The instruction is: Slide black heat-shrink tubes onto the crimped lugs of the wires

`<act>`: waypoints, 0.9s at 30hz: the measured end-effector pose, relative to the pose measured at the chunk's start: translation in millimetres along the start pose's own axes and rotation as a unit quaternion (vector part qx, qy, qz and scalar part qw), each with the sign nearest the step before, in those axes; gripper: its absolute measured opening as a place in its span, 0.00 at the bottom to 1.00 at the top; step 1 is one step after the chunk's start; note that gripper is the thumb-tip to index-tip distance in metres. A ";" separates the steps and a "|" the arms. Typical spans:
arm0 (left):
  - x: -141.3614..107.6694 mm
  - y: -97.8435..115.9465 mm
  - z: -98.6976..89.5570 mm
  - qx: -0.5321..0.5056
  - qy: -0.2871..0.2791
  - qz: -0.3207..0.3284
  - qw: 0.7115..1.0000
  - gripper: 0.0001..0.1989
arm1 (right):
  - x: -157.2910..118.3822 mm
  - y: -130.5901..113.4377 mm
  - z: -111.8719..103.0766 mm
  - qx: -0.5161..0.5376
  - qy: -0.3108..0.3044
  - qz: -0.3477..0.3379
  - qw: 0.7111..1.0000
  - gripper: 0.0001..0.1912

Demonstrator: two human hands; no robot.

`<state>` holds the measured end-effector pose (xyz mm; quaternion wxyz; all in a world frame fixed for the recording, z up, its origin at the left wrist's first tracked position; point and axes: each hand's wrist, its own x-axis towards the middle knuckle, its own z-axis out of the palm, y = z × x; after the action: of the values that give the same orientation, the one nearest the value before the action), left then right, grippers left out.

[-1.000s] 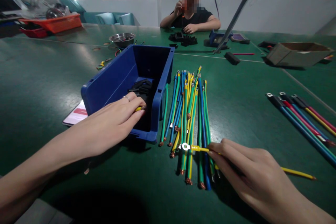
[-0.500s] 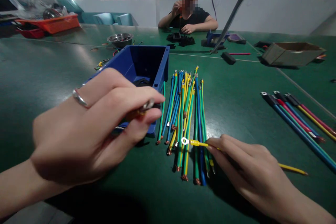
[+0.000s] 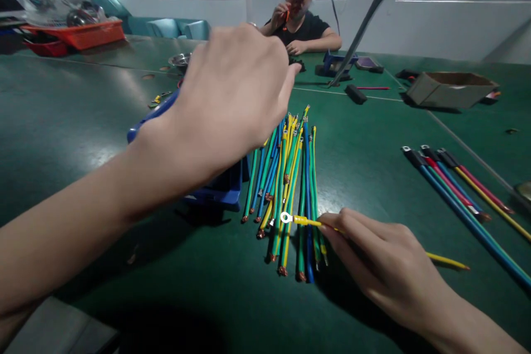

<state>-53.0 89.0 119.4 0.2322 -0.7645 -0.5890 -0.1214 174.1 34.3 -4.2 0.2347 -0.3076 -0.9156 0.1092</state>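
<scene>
Evidently, in the head view, the only one available, the right hand [image 3: 373,249] held a thin yellow insulated wire [image 3: 448,261] pinched between thumb and fingers, just above the green-topped desk [image 3: 360,166]. At its left end sat a silver ring-shaped metal terminal [image 3: 291,219], already fitted, over the near part of a loose row of green, yellow and blue cables [image 3: 307,199]; the other end passed out beyond the wrist and looked unfitted.

The left hand [image 3: 240,88] hung above the blue plastic bin [image 3: 213,199], its back to the camera; whether its hidden fingers held anything, I could not tell, and the forearm covered most of the bin.

As for progress, several cables in the row had terminals at the far end but bare copper at the near one, so they seemed half done. Thicker coloured cables with black sleeves [image 3: 460,208] lay well apart, at the right, sleeved at their far ends.
</scene>
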 end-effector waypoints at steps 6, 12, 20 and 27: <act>-86.7 11.1 4.6 -0.208 -0.001 0.187 0.960 0.14 | -1.5 3.3 -0.2 -0.029 0.023 0.017 0.999 0.03; -140.2 19.4 57.7 -0.415 -0.027 0.170 0.893 0.13 | 2.3 2.2 4.0 -0.085 0.060 0.019 0.994 0.05; -145.0 16.8 62.3 -0.424 -0.043 0.056 0.903 0.13 | 5.7 -6.8 3.3 -0.102 0.072 0.001 0.992 0.08; -135.4 3.7 65.6 -0.337 0.041 0.099 0.935 0.18 | 4.2 -11.1 0.4 -0.112 0.086 -0.032 0.989 0.08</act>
<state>-92.7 6.6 -0.1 -0.0046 -0.8465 -0.4252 -0.3203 165.3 28.2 0.8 0.2796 -0.3103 -0.9082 -0.0284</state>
